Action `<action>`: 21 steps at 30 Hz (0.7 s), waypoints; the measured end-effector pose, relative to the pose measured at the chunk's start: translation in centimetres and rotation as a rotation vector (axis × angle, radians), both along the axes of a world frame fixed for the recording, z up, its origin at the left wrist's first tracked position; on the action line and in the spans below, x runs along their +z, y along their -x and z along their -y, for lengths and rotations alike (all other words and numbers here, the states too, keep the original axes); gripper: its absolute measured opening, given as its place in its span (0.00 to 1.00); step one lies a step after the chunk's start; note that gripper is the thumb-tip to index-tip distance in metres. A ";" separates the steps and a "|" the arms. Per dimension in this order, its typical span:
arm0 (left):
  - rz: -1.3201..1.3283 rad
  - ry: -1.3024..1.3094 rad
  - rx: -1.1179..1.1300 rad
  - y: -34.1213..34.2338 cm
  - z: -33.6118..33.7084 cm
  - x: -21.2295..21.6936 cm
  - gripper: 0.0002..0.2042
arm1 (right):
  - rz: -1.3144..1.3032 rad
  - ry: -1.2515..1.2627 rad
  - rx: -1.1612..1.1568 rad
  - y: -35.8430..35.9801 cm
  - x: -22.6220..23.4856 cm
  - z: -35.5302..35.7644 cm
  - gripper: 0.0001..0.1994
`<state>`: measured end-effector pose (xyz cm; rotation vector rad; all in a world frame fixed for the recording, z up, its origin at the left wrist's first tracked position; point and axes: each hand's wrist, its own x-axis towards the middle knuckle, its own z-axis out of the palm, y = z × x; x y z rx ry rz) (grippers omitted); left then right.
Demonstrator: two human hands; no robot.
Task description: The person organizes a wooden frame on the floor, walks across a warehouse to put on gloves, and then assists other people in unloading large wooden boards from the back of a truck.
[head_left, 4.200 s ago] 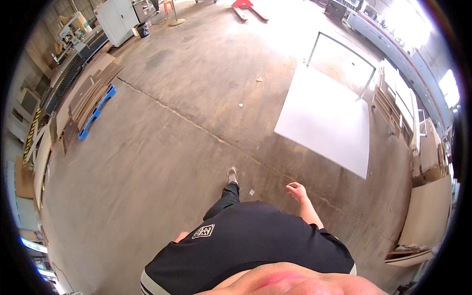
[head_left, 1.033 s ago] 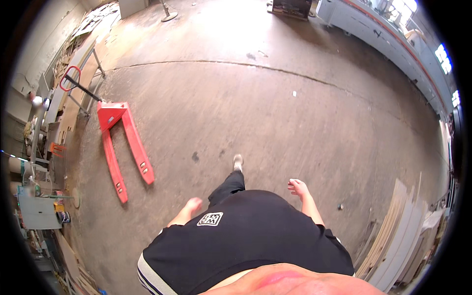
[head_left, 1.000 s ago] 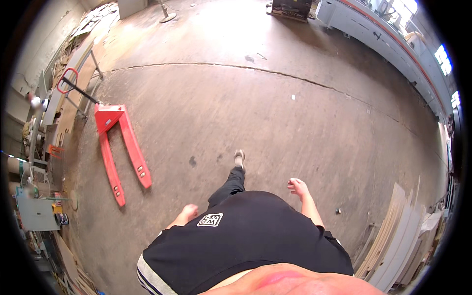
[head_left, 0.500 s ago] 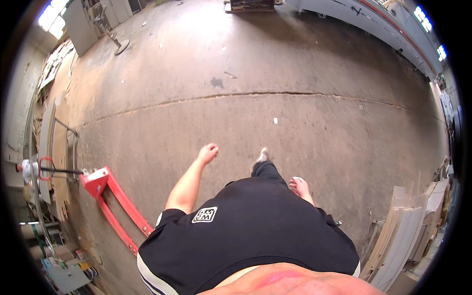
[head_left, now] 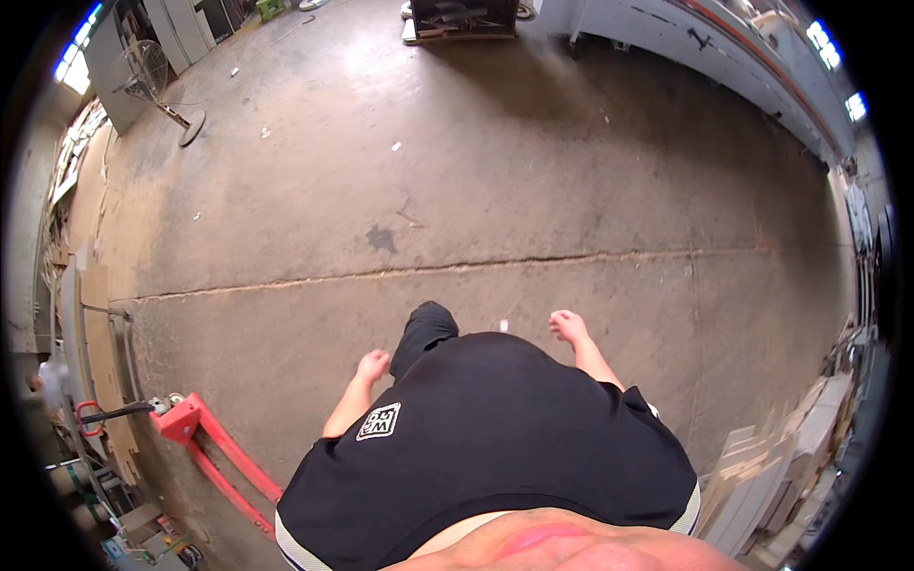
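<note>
My left hand [head_left: 373, 365] hangs low at my left side, its fingers loosely curled in, with nothing seen in it. My right hand [head_left: 569, 326] is swung out in front on the right; its fingers are half bent and a little apart, and it holds nothing that I can see. Both hands are over the bare concrete floor [head_left: 533, 295] and touch nothing. My left leg [head_left: 425, 331] in dark trousers is forward between them.
A red pallet jack [head_left: 181, 421] stands at the left, its forks pointing toward me. Boards [head_left: 752, 466] are stacked at the right. A floor crack [head_left: 457, 268] runs across ahead. Farther off are a pedestal fan [head_left: 176, 114], a dark cart [head_left: 464, 21] and a long grey machine [head_left: 705, 57].
I have moved forward; the floor crack and white scrap are nearer. My left hand has swung back and my right hand forward. The left leg now shows in front instead of the right.
</note>
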<state>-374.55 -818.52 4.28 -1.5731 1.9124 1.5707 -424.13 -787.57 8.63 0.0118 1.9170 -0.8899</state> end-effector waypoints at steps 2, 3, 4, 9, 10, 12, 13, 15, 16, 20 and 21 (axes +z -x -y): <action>-0.074 -0.238 0.140 -0.9 1.9 -3.3 0.10 | -0.069 0.052 -0.016 8.3 2.2 7.5 0.11; 0.029 -0.163 0.135 -2.2 2.5 -6.8 0.10 | -0.084 0.081 -0.035 11.4 2.4 10.8 0.11; 0.128 -0.101 0.125 -2.2 3.6 -9.5 0.11 | -0.107 0.061 -0.035 14.0 2.3 13.2 0.11; 0.263 0.046 -0.991 13.0 19.8 -14.4 0.12 | -0.145 -0.046 -0.030 27.0 -0.6 27.8 0.11; 0.259 0.215 -0.927 17.2 24.1 -13.6 0.11 | -0.069 -0.115 0.027 28.0 0.0 30.3 0.12; 0.110 -0.218 0.144 30.1 32.8 -7.8 0.14 | -0.078 -0.140 0.249 31.3 0.4 34.2 0.12; -0.049 0.004 0.205 33.8 37.6 -9.1 0.15 | -0.071 -0.102 0.390 34.1 0.7 38.9 0.12; -0.266 -0.022 0.251 45.8 48.0 -4.3 0.13 | -0.057 -0.056 0.284 38.8 0.4 44.5 0.14; -0.331 0.031 0.208 53.7 52.9 2.1 0.12 | -0.014 -0.022 0.107 41.1 0.9 47.3 0.14; -0.535 0.124 0.073 70.7 68.6 9.8 0.12 | 0.095 0.035 -0.138 50.5 0.6 59.8 0.15; -0.573 0.118 0.081 74.0 71.3 10.8 0.12 | 0.072 0.029 -0.128 53.1 -0.4 62.5 0.13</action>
